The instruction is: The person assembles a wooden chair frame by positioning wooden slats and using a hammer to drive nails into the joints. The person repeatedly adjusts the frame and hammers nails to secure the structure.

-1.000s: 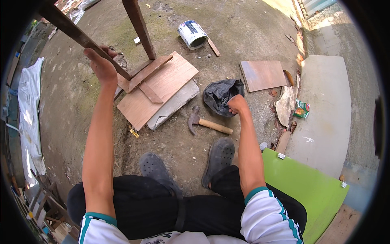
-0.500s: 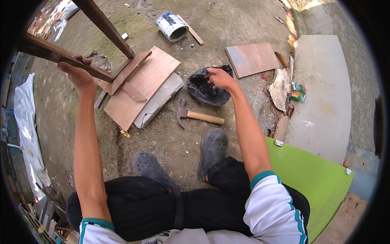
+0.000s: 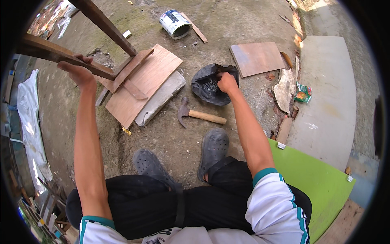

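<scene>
My left hand is wrapped round one dark bar of a wooden frame, with the fingertips showing over its far side. The frame's joined end rests on a plywood board, which lies on a pale stone slab. Inside a crumpled black plastic bag of nails, my right hand has its fingers curled down. The fingertips are partly hidden there, so what they pinch cannot be made out. Just nearer than the bag, a claw hammer with a wooden handle lies on the ground.
A paint can lies on its side at the far middle, beside a thin wood strip. To the right are a small plywood piece, a broken stone, a grey panel and a green board. White sheeting lies far left.
My right hand has gone from the bag's rim area deeper into it, its fingers now more curled. More nails show in the bag. My left hand keeps its hold on the frame.
</scene>
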`<state>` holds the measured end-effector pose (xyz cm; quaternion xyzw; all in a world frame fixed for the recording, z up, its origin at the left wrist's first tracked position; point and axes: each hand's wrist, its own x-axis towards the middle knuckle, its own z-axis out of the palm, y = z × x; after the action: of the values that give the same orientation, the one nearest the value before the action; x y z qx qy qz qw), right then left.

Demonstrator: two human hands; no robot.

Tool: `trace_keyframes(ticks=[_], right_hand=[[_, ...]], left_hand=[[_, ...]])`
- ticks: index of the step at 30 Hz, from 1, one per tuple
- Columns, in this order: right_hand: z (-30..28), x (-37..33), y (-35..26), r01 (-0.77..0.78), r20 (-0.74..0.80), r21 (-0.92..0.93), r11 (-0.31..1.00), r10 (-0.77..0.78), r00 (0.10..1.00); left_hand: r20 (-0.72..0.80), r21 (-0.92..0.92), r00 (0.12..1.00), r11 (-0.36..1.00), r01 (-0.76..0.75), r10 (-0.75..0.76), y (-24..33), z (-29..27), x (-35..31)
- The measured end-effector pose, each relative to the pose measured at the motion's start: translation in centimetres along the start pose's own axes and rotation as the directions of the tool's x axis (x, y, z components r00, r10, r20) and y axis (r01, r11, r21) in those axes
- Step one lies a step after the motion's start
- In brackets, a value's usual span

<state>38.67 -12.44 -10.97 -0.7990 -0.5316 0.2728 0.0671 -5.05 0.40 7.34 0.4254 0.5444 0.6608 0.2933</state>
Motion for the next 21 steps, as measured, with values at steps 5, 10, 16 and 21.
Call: trace_keyframes(ticks=[5, 10, 16, 21], right_hand=[[0.3, -1.1, -0.8, 0.023, -0.076, 0.018, 1.000, -0.022, 0.997], [1.9, -1.6, -1.2, 0.080, -0.182, 0.005, 0.997, -0.078, 0.980], [1.3, -0.7, -1.7, 0.133, 0.105, -0.061, 0.989, -0.126, 0.986], [-0.2, 0.7, -0.4, -0.015, -0.040, 0.189, 0.982, 0.023, 0.999]], left_hand=[[-0.006, 0.015, 1.000, 1.000, 0.007, -0.006, 0.3, 0.1, -0.1], [-0.013, -0.046, 1.000, 0.999, -0.010, 0.010, 0.1, 0.3, -0.1], [-0.024, -0.006, 1.000, 1.000, 0.005, -0.005, 0.5, 0.5, -0.1], [-0.055, -0.018, 0.998, 1.000, -0.014, 0.013, 0.4, -0.4, 0.0]])
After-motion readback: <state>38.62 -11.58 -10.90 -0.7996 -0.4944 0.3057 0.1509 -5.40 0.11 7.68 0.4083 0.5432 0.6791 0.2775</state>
